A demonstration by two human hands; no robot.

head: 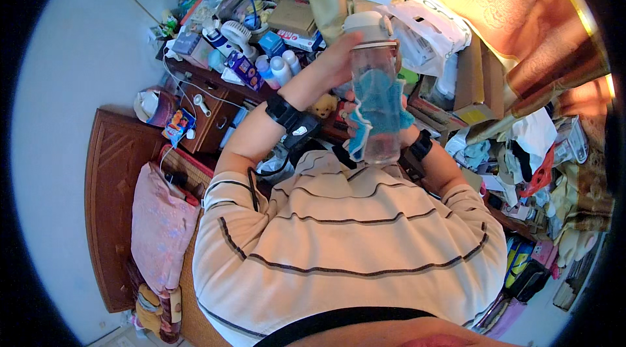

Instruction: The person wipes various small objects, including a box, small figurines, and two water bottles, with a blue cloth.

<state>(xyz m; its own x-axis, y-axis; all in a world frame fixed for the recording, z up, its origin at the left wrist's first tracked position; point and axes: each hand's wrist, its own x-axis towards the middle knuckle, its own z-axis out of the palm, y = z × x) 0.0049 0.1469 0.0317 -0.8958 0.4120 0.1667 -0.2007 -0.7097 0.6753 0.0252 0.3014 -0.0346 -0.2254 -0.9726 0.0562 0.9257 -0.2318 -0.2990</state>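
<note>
Upright before my chest is a clear plastic water bottle (379, 146) with a pale grey lid. My left hand (342, 58) grips it near the top, just under the lid. A teal cloth (359, 134) with a white edge is wrapped partly around the bottle's body and also shows through its clear wall. Behind the bottle, my right hand (407, 133) holds the cloth against it; most of that hand is hidden by the bottle and cloth. The lid (367, 23) looks closed.
A cluttered desk holds a small white fan (236, 34), white bottles (280, 71) and a cardboard box (293, 12). A white plastic bag (430, 29) lies beyond the bottle. An open carton (481, 83) stands at right. At left are a pink pillow (164, 229) and a wooden headboard (110, 210).
</note>
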